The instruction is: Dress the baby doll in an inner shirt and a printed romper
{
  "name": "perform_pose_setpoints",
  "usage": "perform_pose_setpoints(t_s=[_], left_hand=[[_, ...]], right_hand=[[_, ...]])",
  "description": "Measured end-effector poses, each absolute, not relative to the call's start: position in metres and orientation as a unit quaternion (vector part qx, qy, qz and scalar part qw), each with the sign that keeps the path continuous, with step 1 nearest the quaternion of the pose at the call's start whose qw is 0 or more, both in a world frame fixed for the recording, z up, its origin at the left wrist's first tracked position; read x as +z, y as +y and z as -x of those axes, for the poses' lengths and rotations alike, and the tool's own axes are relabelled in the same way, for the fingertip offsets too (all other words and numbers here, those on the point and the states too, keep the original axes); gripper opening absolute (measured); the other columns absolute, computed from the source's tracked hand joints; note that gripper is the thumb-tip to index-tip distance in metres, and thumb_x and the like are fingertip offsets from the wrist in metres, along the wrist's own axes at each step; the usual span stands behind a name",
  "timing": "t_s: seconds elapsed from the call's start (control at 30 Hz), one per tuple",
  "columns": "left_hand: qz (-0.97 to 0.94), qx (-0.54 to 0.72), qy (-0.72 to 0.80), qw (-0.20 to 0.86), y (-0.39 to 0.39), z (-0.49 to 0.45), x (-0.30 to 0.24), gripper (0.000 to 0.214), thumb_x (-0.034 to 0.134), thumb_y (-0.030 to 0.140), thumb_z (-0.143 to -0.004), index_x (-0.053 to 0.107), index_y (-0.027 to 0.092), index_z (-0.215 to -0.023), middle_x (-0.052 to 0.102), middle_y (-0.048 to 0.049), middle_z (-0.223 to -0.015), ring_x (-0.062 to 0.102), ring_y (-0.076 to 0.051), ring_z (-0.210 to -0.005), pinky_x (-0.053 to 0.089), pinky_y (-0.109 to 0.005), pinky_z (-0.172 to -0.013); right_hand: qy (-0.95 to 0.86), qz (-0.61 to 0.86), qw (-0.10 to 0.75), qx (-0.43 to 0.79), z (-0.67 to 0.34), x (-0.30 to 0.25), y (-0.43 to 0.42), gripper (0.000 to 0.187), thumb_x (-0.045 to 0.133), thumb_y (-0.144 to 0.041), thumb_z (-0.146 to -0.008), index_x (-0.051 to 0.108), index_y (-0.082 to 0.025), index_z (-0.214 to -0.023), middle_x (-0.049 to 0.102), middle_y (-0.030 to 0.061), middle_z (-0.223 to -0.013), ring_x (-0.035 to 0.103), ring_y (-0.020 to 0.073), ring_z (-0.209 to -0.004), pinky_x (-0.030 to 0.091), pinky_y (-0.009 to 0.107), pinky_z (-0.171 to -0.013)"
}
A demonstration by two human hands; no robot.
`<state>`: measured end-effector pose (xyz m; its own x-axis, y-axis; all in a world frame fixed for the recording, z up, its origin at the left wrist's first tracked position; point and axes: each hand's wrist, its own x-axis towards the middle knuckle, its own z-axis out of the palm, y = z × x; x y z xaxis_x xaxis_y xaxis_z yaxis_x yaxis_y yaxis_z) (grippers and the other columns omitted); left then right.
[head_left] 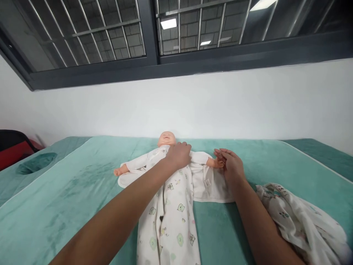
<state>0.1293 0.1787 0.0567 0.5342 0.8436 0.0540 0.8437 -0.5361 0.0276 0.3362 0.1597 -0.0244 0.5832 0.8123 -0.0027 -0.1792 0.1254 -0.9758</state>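
Note:
A baby doll (167, 138) lies on its back, head toward the wall and arms spread. It wears a white long-sleeved garment, and a white baby romper (179, 213) with green animal prints covers its front and legs. My left hand (179, 154) is closed on the romper's cloth near the doll's shoulder; its fingertips are partly hidden. At the end of the doll's right-side arm (215, 162), my right hand (233, 163) has its fingers stretched and slightly curved, close against the doll's small hand. White cloth (211, 187) is spread flat under that arm.
A crumpled white printed cloth (300, 221) lies at the right beside my forearm. Green plush covers the bed (82, 191), which has a round hollow (37, 163) at its left. Behind are a white wall (220, 106) and a dark-framed barred window (154, 66). A red and black object (15, 151) stands far left.

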Motion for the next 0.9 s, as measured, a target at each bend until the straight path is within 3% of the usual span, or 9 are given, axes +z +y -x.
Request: perform_pose_setpoints(t_s=[0.07, 0.13, 0.23, 0.33, 0.5, 0.8, 0.9], left_hand=[[0.863, -0.106, -0.494, -0.009, 0.17, -0.108, 0.056, 0.034, 0.041, 0.034, -0.094, 0.052, 0.022, -0.124, 0.059, -0.0068, -0.128, 0.054, -0.023, -0.118, 0.045, -0.036, -0.093], [0.829, -0.237, -0.505, -0.045, 0.161, -0.082, 0.049, 0.031, 0.041, 0.032, -0.095, 0.055, 0.023, -0.12, 0.062, -0.0042, -0.125, 0.055, -0.02, -0.116, 0.044, -0.034, -0.095], [0.739, -0.411, -0.521, -0.117, 0.15, -0.048, 0.028, 0.025, 0.042, 0.032, -0.095, 0.058, 0.022, -0.112, 0.064, -0.004, -0.117, 0.057, -0.018, -0.11, 0.043, -0.032, -0.097], [0.642, -0.502, -0.546, -0.193, 0.144, -0.027, 0.004, 0.029, 0.046, 0.038, -0.093, 0.056, 0.021, -0.115, 0.062, -0.0062, -0.12, 0.057, -0.019, -0.11, 0.044, -0.033, -0.096], [0.579, -0.538, -0.554, -0.263, 0.146, -0.016, -0.021, 0.03, 0.05, 0.04, -0.091, 0.057, 0.02, -0.113, 0.061, -0.0074, -0.117, 0.055, -0.021, -0.111, 0.04, -0.036, -0.1], [0.605, -0.516, -0.557, -0.239, 0.146, -0.017, -0.02, 0.03, 0.053, 0.046, -0.088, 0.055, 0.021, -0.103, 0.061, -0.0054, -0.105, 0.055, -0.02, -0.102, 0.041, -0.036, -0.093], [0.608, -0.514, -0.559, -0.231, 0.144, -0.018, -0.019, 0.028, 0.054, 0.046, -0.087, 0.055, 0.02, -0.098, 0.061, -0.0043, -0.101, 0.056, -0.02, -0.098, 0.041, -0.034, -0.09]], right_hand=[[-0.332, 0.573, 0.69, 0.291, -0.326, -0.019, 0.155, 0.018, 0.058, -0.028, -0.072, 0.06, -0.02, -0.088, 0.072, 0.0097, -0.099, 0.067, 0.0234, -0.098, 0.053, 0.031, -0.068], [-0.451, 0.574, 0.649, 0.214, -0.308, -0.015, 0.149, 0.02, 0.053, -0.032, -0.081, 0.062, -0.02, -0.094, 0.07, 0.0094, -0.106, 0.063, 0.0228, -0.103, 0.052, 0.035, -0.081], [-0.644, 0.521, 0.529, 0.183, -0.278, -0.015, 0.141, 0.03, 0.049, -0.039, -0.089, 0.062, -0.023, -0.11, 0.065, 0.0078, -0.12, 0.057, 0.023, -0.113, 0.043, 0.041, -0.098], [-0.748, 0.478, 0.426, 0.173, -0.256, -0.02, 0.137, 0.037, 0.052, -0.043, -0.09, 0.058, -0.028, -0.123, 0.057, 0.0053, -0.134, 0.046, 0.0254, -0.128, 0.029, 0.046, -0.11], [-0.76, 0.479, 0.393, 0.198, -0.25, -0.024, 0.141, 0.042, 0.055, -0.047, -0.088, 0.055, -0.03, -0.125, 0.047, 0.0049, -0.144, 0.035, 0.0283, -0.137, 0.024, 0.051, -0.113], [-0.72, 0.497, 0.396, 0.278, -0.253, -0.022, 0.146, 0.031, 0.066, -0.047, -0.077, 0.055, -0.027, -0.099, 0.046, 0.0037, -0.141, 0.038, 0.0265, -0.132, 0.032, 0.045, -0.108], [-0.727, 0.492, 0.393, 0.273, -0.253, -0.022, 0.146, 0.031, 0.066, -0.046, -0.078, 0.055, -0.027, -0.1, 0.045, 0.0046, -0.139, 0.038, 0.0258, -0.131, 0.03, 0.044, -0.108]])
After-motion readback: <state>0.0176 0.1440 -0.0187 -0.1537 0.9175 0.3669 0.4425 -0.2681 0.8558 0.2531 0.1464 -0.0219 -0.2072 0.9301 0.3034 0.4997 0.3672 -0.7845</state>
